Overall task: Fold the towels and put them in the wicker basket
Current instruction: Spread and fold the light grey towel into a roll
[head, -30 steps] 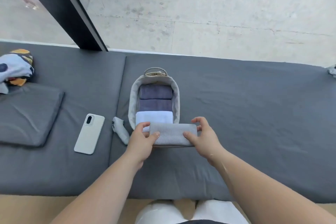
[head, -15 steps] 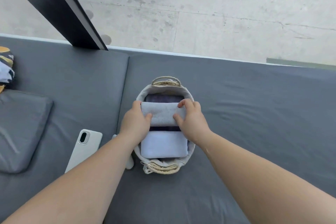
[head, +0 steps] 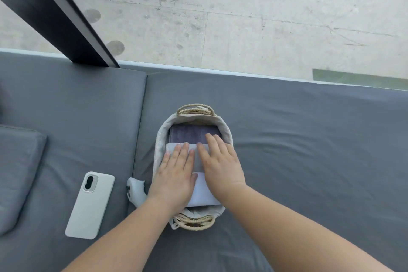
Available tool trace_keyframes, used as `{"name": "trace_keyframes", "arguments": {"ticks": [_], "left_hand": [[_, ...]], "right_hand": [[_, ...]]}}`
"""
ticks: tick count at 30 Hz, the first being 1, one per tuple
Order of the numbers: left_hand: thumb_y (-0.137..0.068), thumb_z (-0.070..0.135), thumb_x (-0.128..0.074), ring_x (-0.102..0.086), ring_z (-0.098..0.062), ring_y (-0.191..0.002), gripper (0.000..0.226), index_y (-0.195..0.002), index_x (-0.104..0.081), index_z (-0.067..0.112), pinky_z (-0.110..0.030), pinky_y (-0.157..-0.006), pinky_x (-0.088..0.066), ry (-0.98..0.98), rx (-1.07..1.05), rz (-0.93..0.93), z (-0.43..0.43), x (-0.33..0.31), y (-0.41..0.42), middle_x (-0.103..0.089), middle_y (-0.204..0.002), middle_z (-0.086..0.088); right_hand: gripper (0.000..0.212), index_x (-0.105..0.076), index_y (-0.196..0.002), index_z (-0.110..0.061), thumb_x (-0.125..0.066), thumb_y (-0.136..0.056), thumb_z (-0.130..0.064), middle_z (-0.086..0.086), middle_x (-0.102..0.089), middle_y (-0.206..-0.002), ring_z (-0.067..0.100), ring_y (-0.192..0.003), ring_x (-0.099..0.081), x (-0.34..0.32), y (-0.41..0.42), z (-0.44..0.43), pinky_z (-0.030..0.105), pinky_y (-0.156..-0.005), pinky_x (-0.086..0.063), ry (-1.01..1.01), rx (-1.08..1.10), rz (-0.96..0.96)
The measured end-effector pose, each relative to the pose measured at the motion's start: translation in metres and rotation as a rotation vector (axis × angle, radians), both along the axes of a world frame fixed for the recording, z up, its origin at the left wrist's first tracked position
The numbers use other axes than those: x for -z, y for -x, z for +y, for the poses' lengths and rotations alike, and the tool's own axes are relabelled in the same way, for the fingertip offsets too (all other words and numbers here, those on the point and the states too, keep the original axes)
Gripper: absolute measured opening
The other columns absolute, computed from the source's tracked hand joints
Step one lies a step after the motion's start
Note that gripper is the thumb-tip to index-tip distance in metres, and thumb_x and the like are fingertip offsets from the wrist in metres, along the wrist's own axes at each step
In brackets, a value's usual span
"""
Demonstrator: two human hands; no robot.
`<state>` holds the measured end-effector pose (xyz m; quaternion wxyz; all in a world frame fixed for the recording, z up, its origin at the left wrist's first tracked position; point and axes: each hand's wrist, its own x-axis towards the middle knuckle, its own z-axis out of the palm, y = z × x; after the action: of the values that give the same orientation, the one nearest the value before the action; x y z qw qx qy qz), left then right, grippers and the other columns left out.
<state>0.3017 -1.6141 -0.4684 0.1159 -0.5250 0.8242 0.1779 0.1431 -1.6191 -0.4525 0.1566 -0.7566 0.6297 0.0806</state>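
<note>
**Grey towel goes in and gets pressed flat**

A second ago both hands pinched the folded grey towel by its ends, just in front of the basket. Half a second ago they were lowering it over the middle of the stack. Now the pinch is gone. The left hand [head: 174, 174] and the right hand [head: 220, 161] lie palm down with straight fingers, side by side, and only a narrow strip of the grey towel [head: 197, 158] shows between them.

That towel sits inside the basket [head: 160, 139], across the middle. A purple towel [head: 192, 133] shows at the far end and a white towel [head: 202, 192] at the near end, partly under the hands.

The placing looks done, and the flat palms seem to be settling the towel level with its neighbours. No unfolded towel is in view on the cushion [head: 309, 139], so the task is probably at or near its end. A phone [head: 90, 204] and a small white object [head: 135, 191] lie left of the basket.
</note>
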Motion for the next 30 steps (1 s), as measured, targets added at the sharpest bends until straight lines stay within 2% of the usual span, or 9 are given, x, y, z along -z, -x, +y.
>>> {"name": "trace_keyframes", "arguments": {"ticks": [2, 5, 8, 9, 11, 13, 17, 23, 30], "left_hand": [[-0.096, 0.043, -0.031, -0.03, -0.03, -0.147, 0.066, -0.149, -0.034, 0.004, -0.045, -0.116, -0.017, -0.033, -0.02, 0.006, 0.01, 0.004, -0.001, -0.031, -0.158, -0.015], [-0.099, 0.044, -0.026, -0.017, -0.029, -0.151, 0.068, -0.152, -0.029, 0.002, -0.047, -0.118, -0.016, -0.002, 0.0, 0.005, 0.016, 0.013, -0.003, -0.019, -0.163, -0.016], [-0.1, 0.043, -0.016, 0.003, -0.027, -0.154, 0.068, -0.156, -0.009, 0.004, -0.047, -0.122, -0.004, -0.016, -0.011, -0.03, 0.014, 0.021, -0.001, 0.003, -0.165, -0.014], [-0.101, 0.042, -0.013, 0.013, -0.027, -0.152, 0.068, -0.156, 0.002, 0.005, -0.048, -0.122, 0.002, -0.014, -0.007, -0.042, 0.013, 0.024, -0.001, 0.014, -0.164, -0.014], [-0.101, 0.039, -0.012, 0.03, -0.028, -0.147, 0.069, -0.152, 0.021, 0.006, -0.048, -0.121, 0.012, -0.028, 0.013, -0.068, 0.013, 0.028, -0.002, 0.033, -0.159, -0.013], [-0.101, 0.038, -0.013, 0.038, -0.029, -0.143, 0.071, -0.148, 0.03, 0.006, -0.049, -0.121, 0.015, -0.055, 0.026, -0.104, 0.014, 0.029, -0.002, 0.04, -0.155, -0.013], [-0.101, 0.039, -0.013, 0.04, -0.03, -0.141, 0.073, -0.147, 0.033, 0.005, -0.05, -0.12, 0.013, -0.079, 0.018, -0.143, 0.016, 0.032, 0.001, 0.043, -0.153, -0.015], [-0.102, 0.036, -0.009, 0.044, -0.03, -0.139, 0.069, -0.146, 0.035, 0.005, -0.05, -0.119, 0.014, -0.125, 0.016, -0.213, 0.013, 0.039, 0.008, 0.045, -0.151, -0.015], [-0.102, 0.039, -0.01, 0.039, -0.027, -0.142, 0.069, -0.15, 0.03, 0.009, -0.048, -0.12, 0.016, -0.143, 0.021, -0.251, 0.009, 0.022, 0.007, 0.041, -0.155, -0.01]], "right_hand": [[0.062, -0.05, -0.144, -0.008, -0.046, -0.087, -0.032, 0.017, -0.043, -0.154, 0.035, -0.143, -0.04, 0.008, -0.006, 0.013, 0.05, -0.115, -0.036, -0.057, -0.084, -0.001], [0.068, -0.029, -0.154, -0.003, -0.026, -0.093, -0.032, 0.017, -0.023, -0.163, 0.031, -0.152, -0.021, 0.024, -0.008, 0.027, 0.05, -0.121, -0.025, -0.16, -0.029, -0.008], [0.068, 0.009, -0.156, -0.009, -0.01, -0.096, -0.037, 0.012, 0.015, -0.165, 0.026, -0.154, 0.013, 0.035, -0.009, 0.027, 0.046, -0.126, -0.005, -0.209, 0.025, -0.035], [0.068, 0.017, -0.154, -0.012, -0.007, -0.097, -0.039, 0.009, 0.025, -0.163, 0.023, -0.151, 0.023, 0.037, -0.01, 0.025, 0.045, -0.126, 0.002, -0.224, 0.039, -0.036], [0.071, 0.02, -0.154, -0.014, -0.013, -0.1, -0.046, 0.005, 0.032, -0.16, 0.019, -0.148, 0.032, 0.035, -0.015, 0.021, 0.043, -0.124, 0.01, -0.247, 0.077, -0.052], [0.076, 0.019, -0.155, -0.015, -0.016, -0.099, -0.052, 0.004, 0.034, -0.16, 0.018, -0.146, 0.036, 0.036, -0.016, 0.022, 0.043, -0.123, 0.014, -0.263, 0.084, -0.064], [0.076, 0.018, -0.156, -0.015, -0.016, -0.099, -0.053, 0.004, 0.034, -0.161, 0.017, -0.145, 0.038, 0.041, -0.015, 0.025, 0.044, -0.121, 0.017, -0.254, 0.081, -0.057], [0.074, 0.031, -0.149, -0.018, -0.01, -0.098, -0.053, 0.003, 0.046, -0.153, 0.019, -0.141, 0.045, 0.05, -0.018, 0.018, 0.048, -0.121, 0.018, -0.367, 0.066, 0.04], [0.076, 0.022, -0.155, -0.017, -0.01, -0.098, -0.055, 0.004, 0.037, -0.159, 0.02, -0.145, 0.037, 0.035, -0.012, 0.011, 0.049, -0.12, 0.02, -0.396, 0.011, 0.048]]}}
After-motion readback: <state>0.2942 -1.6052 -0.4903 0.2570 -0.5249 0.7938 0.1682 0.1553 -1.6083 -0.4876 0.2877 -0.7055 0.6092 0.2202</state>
